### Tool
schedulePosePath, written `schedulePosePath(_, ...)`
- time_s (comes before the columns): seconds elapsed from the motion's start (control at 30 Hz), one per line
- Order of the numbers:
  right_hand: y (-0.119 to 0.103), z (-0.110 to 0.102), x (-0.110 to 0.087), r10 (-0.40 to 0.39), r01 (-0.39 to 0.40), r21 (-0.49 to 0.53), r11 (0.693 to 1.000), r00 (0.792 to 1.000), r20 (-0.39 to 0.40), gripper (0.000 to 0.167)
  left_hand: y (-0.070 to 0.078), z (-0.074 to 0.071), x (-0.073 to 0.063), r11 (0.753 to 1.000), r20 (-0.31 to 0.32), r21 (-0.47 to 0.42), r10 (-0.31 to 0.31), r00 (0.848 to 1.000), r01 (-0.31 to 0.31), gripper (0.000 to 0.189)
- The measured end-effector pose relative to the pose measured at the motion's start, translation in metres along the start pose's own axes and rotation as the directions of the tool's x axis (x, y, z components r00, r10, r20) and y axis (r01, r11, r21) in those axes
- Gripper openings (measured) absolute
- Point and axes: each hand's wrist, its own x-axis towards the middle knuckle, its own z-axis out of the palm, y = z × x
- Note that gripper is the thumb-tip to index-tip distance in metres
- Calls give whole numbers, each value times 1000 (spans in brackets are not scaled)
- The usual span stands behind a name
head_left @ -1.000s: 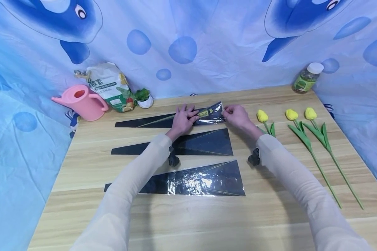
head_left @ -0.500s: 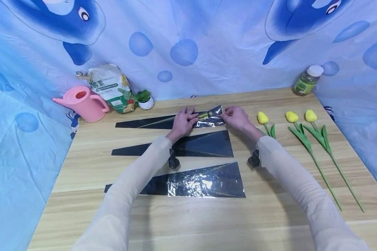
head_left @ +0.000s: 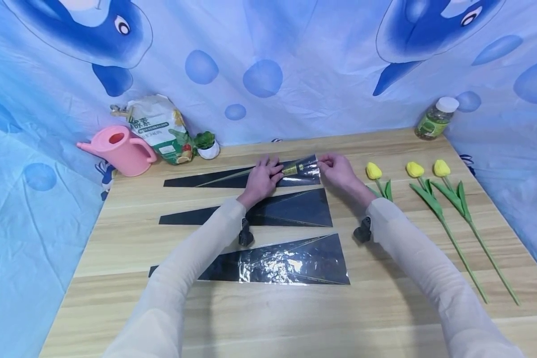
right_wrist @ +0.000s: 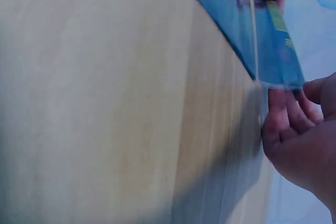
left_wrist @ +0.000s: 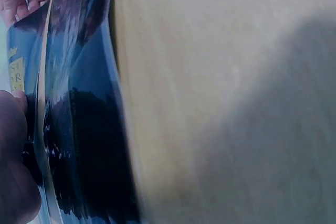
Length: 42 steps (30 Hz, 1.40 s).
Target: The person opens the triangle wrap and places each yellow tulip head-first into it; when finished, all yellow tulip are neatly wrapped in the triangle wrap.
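Head view: You see the whole long, tapering sleeve of glossy black plastic [head_left: 234, 179] on the pale wood-grain table [head_left: 295, 318], farthest back of three; a matching middle sleeve [head_left: 291, 208] and a near sleeve [head_left: 286, 259] lie apart in front of it.
Left wrist view: Only here can you pick out capital letters on the sleeve's yellow label [left_wrist: 17, 74], just beside your thumb.
Right wrist view: This one gives you the wide end's edge from close by, with your thumb and fingers meeting at it; the head view shows that contact small.
Sleeve's direction: Its long axis runs left to right across the table, narrow end to your left, wide end to your right.
Sleeve's look: Black, with thin gold lines, bright glare near the wide end and a pale, clear-looking border there.
Left grip: Your left hand [head_left: 260, 180] rests across the sleeve, fingers spread, pinching nothing.
Right grip: Your right hand [head_left: 337, 170] pinches the wide end's edge narrowly between thumb and fingers.
Right of the hands: Three yellow tulips with green stems [head_left: 415, 170] lie on the table.
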Motion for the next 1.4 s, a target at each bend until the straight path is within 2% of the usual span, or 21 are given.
schedulePosePath(0.13, -3, 0, 3, 67, -72, 158, 985, 997, 35, 33, 1, 1, -1, 1000, -12, -27, -4, 1000, 4, 39)
schedulePosePath(0.2, -4, 0, 5, 92, -99, 187, 977, 995, 46, 35, 2, 2, -1, 999, -27, -40, -8, 1000, 7, 40)
schedulePosePath(0.37, -6, 1, 8, 96, -101, 174, 980, 995, 34, 35, 4, 3, -2, 999, -35, -49, 0, 999, -2, 45)
schedulePosePath(0.53, -8, 2, 8, 94, -96, 161, 982, 995, 19, 34, 6, 4, -1, 1000, 6, -11, 6, 1000, -6, 51)
schedulePosePath(0.7, -7, 6, 10, 53, -51, 132, 990, 998, -18, 33, 7, 7, 2, 998, 41, 62, 25, 999, -27, 55)
schedulePosePath(0.8, -7, 8, 11, 32, -27, 106, 994, 998, -45, 32, 7, 8, 2, 997, 68, 77, 23, 997, -28, 53)
schedulePosePath(1.1, -8, 7, 10, 36, -31, 89, 996, 998, -57, 31, 13, 6, 4, 995, 69, 0, -96, 993, 96, 44)
schedulePosePath(1.3, -9, 6, 8, 42, -38, 89, 995, 998, -47, 32, 14, 6, 5, 992, 46, 7, -126, 991, 126, 39)
schedulePosePath(1.4, -9, 6, 8, 48, -44, 100, 994, 998, -45, 33, 15, 5, 6, 988, 29, -27, -152, 988, 153, 36)
